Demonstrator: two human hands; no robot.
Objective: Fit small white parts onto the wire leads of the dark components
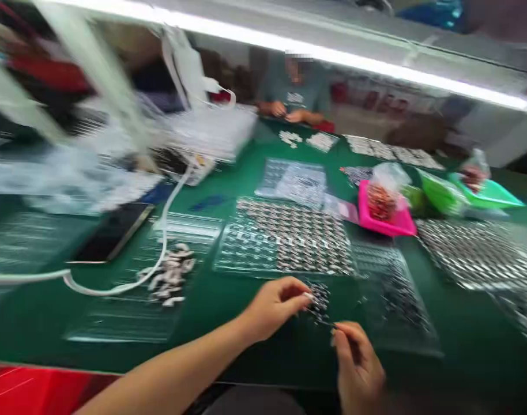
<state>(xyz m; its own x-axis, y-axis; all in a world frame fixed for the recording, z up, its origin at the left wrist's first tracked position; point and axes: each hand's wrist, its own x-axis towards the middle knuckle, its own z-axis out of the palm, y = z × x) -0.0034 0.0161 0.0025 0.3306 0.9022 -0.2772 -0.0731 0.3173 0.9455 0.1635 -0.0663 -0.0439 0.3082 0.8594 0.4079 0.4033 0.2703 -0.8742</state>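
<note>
My left hand [275, 306] is closed in a pinch, with a small whitish part [308, 296] at its thumb and fingertips. Right beside those fingertips lies a small pile of dark, shiny parts [319, 302] on the green table. My right hand [357, 360], lower and to the right, pinches a thin dark piece [328, 323] that points left toward the pile's near edge; blur hides its exact kind. Just beyond both hands is a clear tray [246, 253] with rows of small metallic and white parts.
Pale parts [172, 274] lie on a clear tray at left, by a white cable [165, 230] and a phone [112, 233]. A pink tray [388, 225] holds a bag of reddish parts. Dark parts [402, 294] lie on plastic at right. Another person [293, 95] sits opposite, under a lamp bar.
</note>
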